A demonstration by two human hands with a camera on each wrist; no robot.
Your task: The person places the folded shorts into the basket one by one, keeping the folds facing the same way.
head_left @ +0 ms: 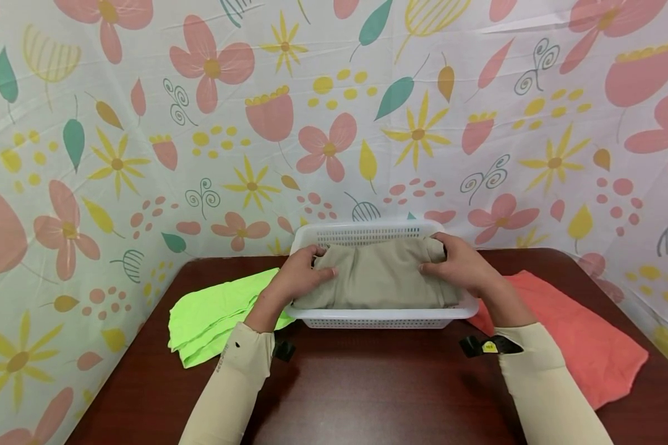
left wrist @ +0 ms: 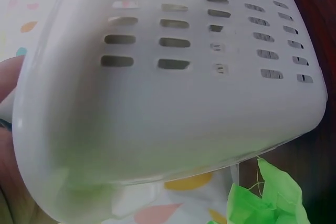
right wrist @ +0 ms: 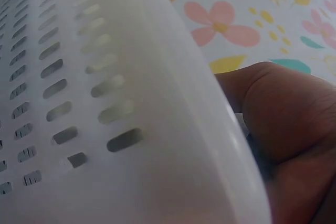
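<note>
You're in a screened-off recording corner; can't tell if home or studio. Creased floral sheeting (head_left: 334, 80) hangs behind and along both sides of your dark reddish-brown counter (head_left: 373, 383), hiding the room beyond. You're wearing black wrist cameras (head_left: 470, 347).

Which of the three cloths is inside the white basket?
The grey-beige cloth: it alone sits within the white basket. The lime-green cloth and the coral cloth lie outside it on the table, to its left and right.
</note>
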